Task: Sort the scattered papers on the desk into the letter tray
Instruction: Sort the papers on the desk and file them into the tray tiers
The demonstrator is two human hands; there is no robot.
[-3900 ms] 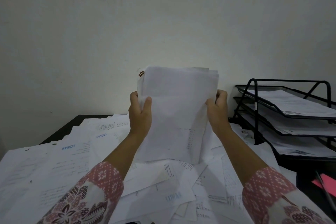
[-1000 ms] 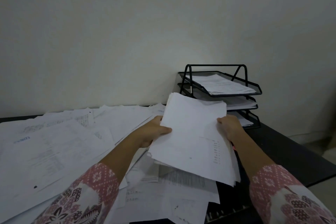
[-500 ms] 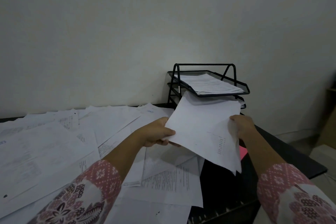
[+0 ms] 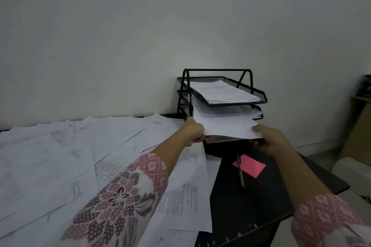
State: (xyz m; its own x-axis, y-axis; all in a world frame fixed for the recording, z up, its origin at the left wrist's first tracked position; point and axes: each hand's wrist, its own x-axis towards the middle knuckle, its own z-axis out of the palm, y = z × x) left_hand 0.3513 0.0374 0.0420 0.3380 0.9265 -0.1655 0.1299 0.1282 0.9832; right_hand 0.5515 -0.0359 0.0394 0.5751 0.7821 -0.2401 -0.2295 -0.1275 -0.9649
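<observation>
Papers lie over the left side of the black desk. A pale wall runs along its back edge, where the letter tray stands. The left hand and the right hand each grip a side of a paper stack, its far end inside the tray under the top shelf. A pink note and pen lie near the right edge.

A plain off-white wall fills the upper view in dim, even light. The black surface stands against it. At far right, a brown wooden cabinet rises from the pale floor
</observation>
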